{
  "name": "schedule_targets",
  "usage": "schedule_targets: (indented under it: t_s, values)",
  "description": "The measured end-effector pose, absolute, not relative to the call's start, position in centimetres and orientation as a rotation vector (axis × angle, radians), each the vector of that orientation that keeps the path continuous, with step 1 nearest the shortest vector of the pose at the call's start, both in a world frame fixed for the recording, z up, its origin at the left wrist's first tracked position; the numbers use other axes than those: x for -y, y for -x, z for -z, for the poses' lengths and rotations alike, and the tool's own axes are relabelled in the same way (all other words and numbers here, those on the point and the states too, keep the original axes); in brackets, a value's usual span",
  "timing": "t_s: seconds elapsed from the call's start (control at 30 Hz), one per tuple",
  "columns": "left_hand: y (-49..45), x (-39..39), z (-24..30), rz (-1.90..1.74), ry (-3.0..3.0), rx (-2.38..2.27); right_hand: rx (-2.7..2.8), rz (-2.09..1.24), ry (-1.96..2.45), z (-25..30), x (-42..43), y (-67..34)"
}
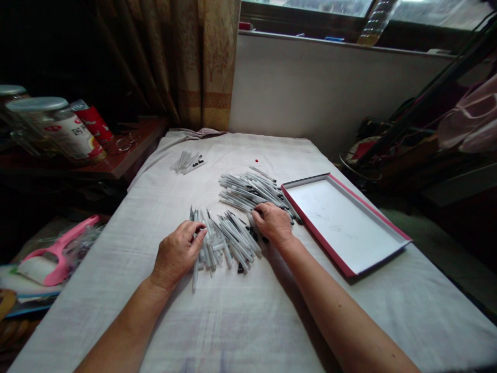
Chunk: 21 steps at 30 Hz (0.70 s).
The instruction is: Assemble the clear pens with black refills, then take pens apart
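Note:
A heap of grey-white pens with black tips [227,239] lies in the middle of a table covered with a white cloth [240,321]. My left hand [178,252] rests on the heap's left side, its fingers curled over several pens. My right hand [273,221] lies on the right side of the heap, fingers bent down onto the pens. A second heap of the same pens [248,189] sits just behind my right hand. Farther back on the left lies a small bunch of pens [187,162].
A shallow white box lid with a red rim [341,220] lies to the right of the pens. A tiny red bit [257,160] sits on the cloth at the back. Jars [58,127] stand on a side shelf at left; a pink tool [58,251] lies below.

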<state>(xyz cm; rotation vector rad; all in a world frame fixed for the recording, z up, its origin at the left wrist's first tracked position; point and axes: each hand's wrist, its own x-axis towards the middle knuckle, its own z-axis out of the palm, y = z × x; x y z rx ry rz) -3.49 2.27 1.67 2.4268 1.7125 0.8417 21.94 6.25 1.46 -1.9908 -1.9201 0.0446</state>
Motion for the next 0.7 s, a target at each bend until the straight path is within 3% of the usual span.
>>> schedule_targets:
  t_s: [0.23, 0.4, 0.53, 0.7]
  values:
    - [3.0, -1.9, -2.3, -1.122, -2.646, -1.556, 1.576, -0.577, 1.436, -2.6, -2.1, -22.9]
    - [2.5, -1.6, -2.4, -1.092, -2.803, -1.427, 1.386, -1.074, 1.283, -2.4, 0.3, -22.6]
    - [2.6, -1.5, -2.4, -1.067, -2.795, -1.35, 1.285, -1.17, 1.259, -1.6, 0.3, -22.7]
    - [2.7, -1.7, -2.2, -1.015, -2.782, -1.299, 1.345, -1.06, 1.221, -1.0, 0.0, -23.3]
